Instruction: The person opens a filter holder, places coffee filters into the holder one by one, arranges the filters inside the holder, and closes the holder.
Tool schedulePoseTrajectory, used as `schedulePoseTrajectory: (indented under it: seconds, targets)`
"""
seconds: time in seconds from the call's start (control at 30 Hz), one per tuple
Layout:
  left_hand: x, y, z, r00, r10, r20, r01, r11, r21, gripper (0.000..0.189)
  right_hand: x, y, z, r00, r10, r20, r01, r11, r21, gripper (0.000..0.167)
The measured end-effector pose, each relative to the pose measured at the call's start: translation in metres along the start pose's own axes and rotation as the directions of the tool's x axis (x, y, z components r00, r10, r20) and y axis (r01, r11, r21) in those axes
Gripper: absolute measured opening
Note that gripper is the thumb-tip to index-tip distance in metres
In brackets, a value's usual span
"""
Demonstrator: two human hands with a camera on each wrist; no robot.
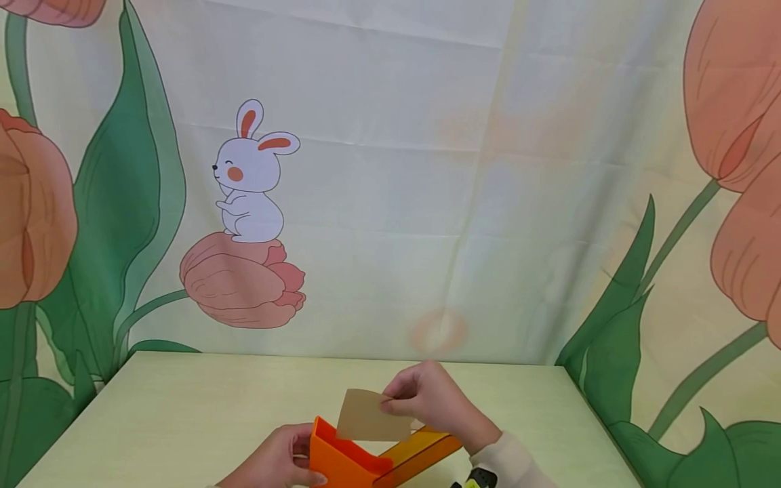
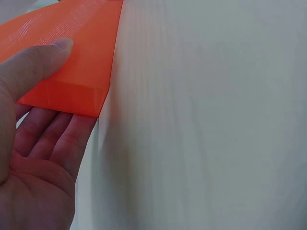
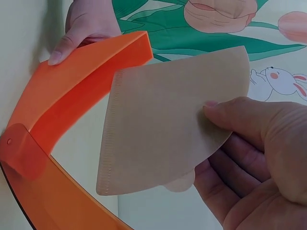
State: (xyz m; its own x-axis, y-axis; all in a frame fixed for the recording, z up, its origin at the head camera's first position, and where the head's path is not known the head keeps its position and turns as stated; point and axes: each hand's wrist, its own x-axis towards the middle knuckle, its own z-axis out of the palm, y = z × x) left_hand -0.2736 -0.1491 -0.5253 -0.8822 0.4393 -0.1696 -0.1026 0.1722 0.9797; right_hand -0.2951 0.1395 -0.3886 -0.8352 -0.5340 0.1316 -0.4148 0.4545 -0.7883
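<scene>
A brown paper coffee filter (image 1: pixel 366 419) is pinched by my right hand (image 1: pixel 430 398) between thumb and fingers along its curved edge. Its crimped side seam and a small tab show in the right wrist view. Low in the head view, my left hand (image 1: pixel 283 455) grips an orange plastic case (image 1: pixel 342 464) at its narrow end, thumb on one face and fingers beneath, as the left wrist view shows. The case's hinged translucent orange cover (image 3: pixel 67 196) is swung apart from the hollow body. In the head view, the filter overlaps the case's open side.
A pale wooden table (image 1: pixel 213 386) lies under the hands. Behind it hangs a cloth backdrop (image 1: pixel 378 203) printed with tulips and a rabbit. A black and yellow device (image 1: pixel 482 478) sits by the right wrist at the bottom edge.
</scene>
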Motion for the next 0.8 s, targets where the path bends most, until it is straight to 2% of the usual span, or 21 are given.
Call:
schedulePoseTrajectory:
  seconds: [0.33, 0.8]
  targets:
    - [-0.001, 0.002, 0.0, 1.0, -0.008, -0.002, 0.008, 1.0, 0.018, 0.067, -0.002, -0.006, 0.012, 0.999, 0.026, 0.029, -0.027, 0.999, 0.046, 0.004]
    - [-0.002, 0.002, -0.002, 1.0, 0.011, 0.028, -0.011, 1.0, 0.005, 0.066, -0.001, 0.002, 0.032, 0.997, 0.032, 0.064, -0.033, 0.999, 0.02, 0.004]
